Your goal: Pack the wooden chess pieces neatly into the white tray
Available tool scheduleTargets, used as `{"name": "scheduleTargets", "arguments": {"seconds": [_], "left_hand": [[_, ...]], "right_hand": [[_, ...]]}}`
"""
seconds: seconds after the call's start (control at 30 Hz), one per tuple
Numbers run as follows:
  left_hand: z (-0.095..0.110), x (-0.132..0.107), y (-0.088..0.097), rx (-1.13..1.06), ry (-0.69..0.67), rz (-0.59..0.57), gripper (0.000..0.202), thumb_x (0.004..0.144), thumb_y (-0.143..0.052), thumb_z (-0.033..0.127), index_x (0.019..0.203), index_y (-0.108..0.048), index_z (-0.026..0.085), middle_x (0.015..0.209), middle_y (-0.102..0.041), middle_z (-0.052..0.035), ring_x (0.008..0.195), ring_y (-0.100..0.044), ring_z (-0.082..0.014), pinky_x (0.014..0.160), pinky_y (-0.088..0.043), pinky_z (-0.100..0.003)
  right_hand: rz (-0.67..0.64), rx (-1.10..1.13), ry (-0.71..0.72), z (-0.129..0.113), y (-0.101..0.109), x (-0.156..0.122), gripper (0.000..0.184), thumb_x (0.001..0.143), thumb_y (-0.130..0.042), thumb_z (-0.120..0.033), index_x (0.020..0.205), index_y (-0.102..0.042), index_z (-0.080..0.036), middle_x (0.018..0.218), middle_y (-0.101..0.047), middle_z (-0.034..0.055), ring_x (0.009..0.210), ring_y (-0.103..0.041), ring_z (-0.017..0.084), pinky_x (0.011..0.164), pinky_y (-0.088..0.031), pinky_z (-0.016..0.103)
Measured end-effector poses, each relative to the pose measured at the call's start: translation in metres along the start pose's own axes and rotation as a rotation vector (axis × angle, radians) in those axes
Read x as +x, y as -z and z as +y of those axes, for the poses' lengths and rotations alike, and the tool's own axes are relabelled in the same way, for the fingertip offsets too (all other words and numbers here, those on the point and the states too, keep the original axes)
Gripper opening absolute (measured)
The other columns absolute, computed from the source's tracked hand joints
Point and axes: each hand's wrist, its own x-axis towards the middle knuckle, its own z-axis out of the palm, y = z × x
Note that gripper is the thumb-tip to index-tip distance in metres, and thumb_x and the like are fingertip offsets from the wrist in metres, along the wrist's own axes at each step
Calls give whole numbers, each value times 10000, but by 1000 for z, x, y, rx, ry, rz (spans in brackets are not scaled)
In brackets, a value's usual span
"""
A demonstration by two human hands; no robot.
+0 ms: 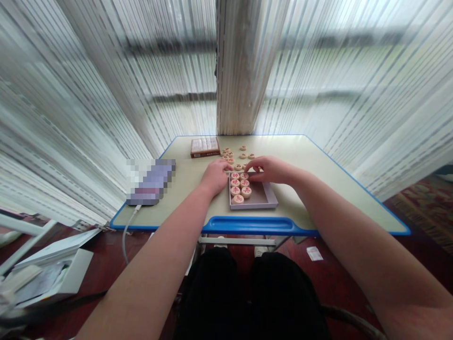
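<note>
Lengthwise front to back, two disc columns (235,183) in a box (271,196).

A shallow box (261,192) is sitting by the middle of the near edge of the table (325,193), with seven red-marked discs (235,191) lying inside in two columns. The right hand (267,169) is reaching over its far wall, and the left hand (215,174) is curling near loose discs (238,167) spreading toward the far edge. A brown case (205,146) is lying near the far left corner, a pixelated purple device (152,184) along the left edge.
</note>
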Motion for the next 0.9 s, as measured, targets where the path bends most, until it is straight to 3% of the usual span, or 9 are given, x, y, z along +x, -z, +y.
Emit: {"name": "scheduleTargets", "arguments": {"seconds": [0.2,0.53,0.9], "left_hand": [[1,0,0,-5,5,3,394,628,-421,-34,814,-709,160,1039,-655,-60,1052,-573,-178,991,-429,-308],[0,0,0,-22,-10,18,380,641,-425,-33,799,-706,167,1038,-652,-54,1051,-571,-178,998,-426,-320],[-1,1,0,-17,-20,25,387,634,-411,-39,814,-701,145,1021,-671,-67,1031,-584,-183,975,-443,-323]], "right_hand": [[2,-11,-4,6,-5,3,311,684,-625,-164,987,-689,-190,712,-576,-4,616,-477,109,591,-359,225],[37,-44,2,6,-9,4,226,695,-645,-236,907,-707,-192,676,-551,-11,596,-458,103,564,-324,219],[39,-4,-8,3,1,1,211,713,-621,-234,894,-707,-167,702,-567,6,609,-462,111,589,-344,231]]}}
